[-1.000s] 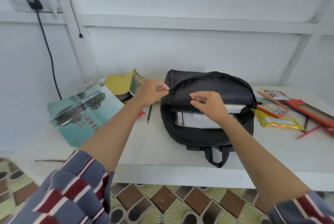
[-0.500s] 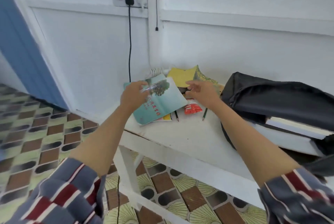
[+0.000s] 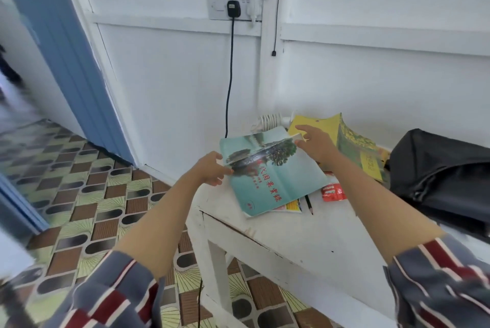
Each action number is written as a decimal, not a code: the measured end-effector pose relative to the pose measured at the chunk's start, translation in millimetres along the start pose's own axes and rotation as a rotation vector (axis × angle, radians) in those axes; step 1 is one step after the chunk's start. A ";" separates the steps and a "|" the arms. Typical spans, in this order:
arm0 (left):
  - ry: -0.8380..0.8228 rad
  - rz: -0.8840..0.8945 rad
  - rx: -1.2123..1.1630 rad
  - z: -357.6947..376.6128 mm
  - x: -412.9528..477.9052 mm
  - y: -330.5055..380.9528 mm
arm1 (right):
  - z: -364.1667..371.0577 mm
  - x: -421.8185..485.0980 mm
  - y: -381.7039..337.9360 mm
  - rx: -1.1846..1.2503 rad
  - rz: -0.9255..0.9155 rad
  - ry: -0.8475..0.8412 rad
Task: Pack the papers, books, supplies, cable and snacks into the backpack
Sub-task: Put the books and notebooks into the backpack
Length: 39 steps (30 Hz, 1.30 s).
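A teal book (image 3: 267, 176) with red lettering lies at the left end of the white table (image 3: 286, 237). My left hand (image 3: 212, 170) grips its left edge. My right hand (image 3: 316, 144) holds its far right corner, fingers curled over the edge. The black backpack (image 3: 437, 176) lies at the right, partly cut off. A yellow-green book (image 3: 355, 147) lies behind my right hand. A red snack packet (image 3: 333, 192), a pencil (image 3: 309, 204) and a yellow packet (image 3: 291, 206) sit beside the teal book. A coiled white cable (image 3: 270, 120) rests against the wall.
A black charger (image 3: 233, 8) is plugged into the wall socket, its cord hanging down behind the table. The table's left edge drops to a patterned tile floor (image 3: 79, 195). A blue door frame (image 3: 74, 62) stands at the left.
Both hands left the backpack opening and moved left to the teal book, which they now hold at its edges. My view turned left, so the backpack sits at the right edge.
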State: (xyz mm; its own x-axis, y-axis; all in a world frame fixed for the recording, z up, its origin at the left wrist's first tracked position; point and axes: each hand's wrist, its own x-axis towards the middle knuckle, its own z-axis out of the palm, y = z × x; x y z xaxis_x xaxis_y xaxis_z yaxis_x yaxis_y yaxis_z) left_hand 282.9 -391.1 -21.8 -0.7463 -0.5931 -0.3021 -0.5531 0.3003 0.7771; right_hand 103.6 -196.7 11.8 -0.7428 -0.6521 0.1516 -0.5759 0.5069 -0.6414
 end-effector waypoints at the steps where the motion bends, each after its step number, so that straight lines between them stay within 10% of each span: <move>1: -0.019 0.006 -0.020 0.2 1.0 -1.3 | 0.4 4.1 0.4 -0.002 0.006 -0.019; 39: 0.033 0.480 -0.361 -52.6 -46.8 60.5 | -85.6 -31.1 -11.5 0.541 -0.095 0.218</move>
State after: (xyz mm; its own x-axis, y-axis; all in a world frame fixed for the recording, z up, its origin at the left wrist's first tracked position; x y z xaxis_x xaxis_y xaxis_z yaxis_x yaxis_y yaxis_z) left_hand 303.8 -384.5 68.4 -0.8666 -0.4784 0.1418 0.0079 0.2709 0.9626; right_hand 104.1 -134.0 78.8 -0.7827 -0.5207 0.3410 -0.4295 0.0553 -0.9014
